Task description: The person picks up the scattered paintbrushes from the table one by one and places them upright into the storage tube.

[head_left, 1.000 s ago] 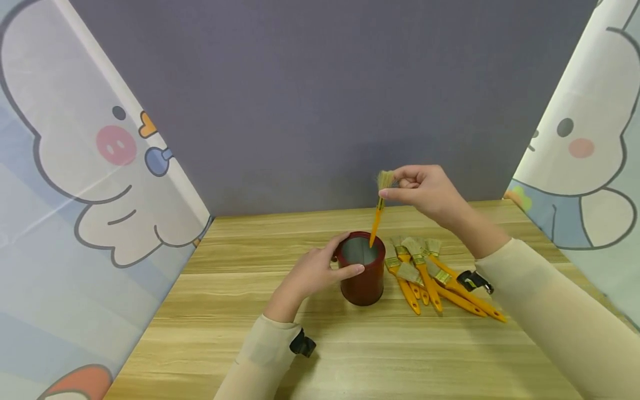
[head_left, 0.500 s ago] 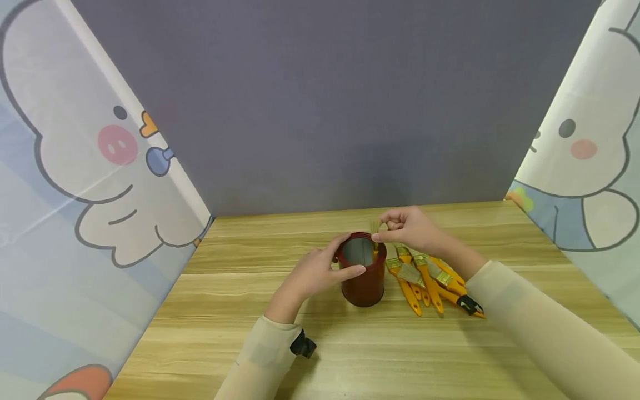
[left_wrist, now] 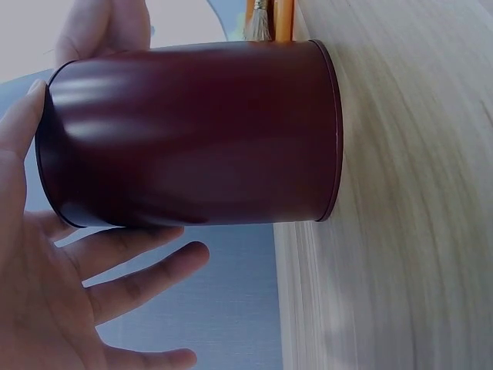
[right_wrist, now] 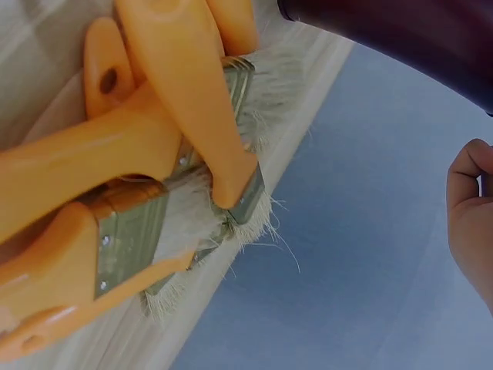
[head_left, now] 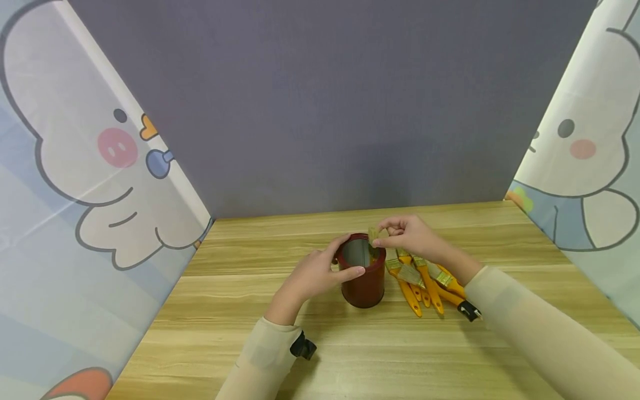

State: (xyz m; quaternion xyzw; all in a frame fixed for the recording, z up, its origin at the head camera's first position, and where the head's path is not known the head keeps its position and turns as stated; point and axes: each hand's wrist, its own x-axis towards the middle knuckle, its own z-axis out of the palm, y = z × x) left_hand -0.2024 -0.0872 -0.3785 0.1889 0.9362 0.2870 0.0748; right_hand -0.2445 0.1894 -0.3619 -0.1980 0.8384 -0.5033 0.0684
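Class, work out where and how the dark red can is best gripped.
Probably around its upper wall, coming from the person's left: the dark red can stands upright with a round body, while loose brushes lie close on its right and the right hand holds a brush partly inside.

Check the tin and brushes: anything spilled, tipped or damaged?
Nothing looks spilled or tipped: the red tin stands upright, held by the left hand. The loose brushes lie jumbled beside it, with a few bristles straying.

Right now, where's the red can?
In the head view, the can stands on the table, left hand at its rim, brushes just right of it.
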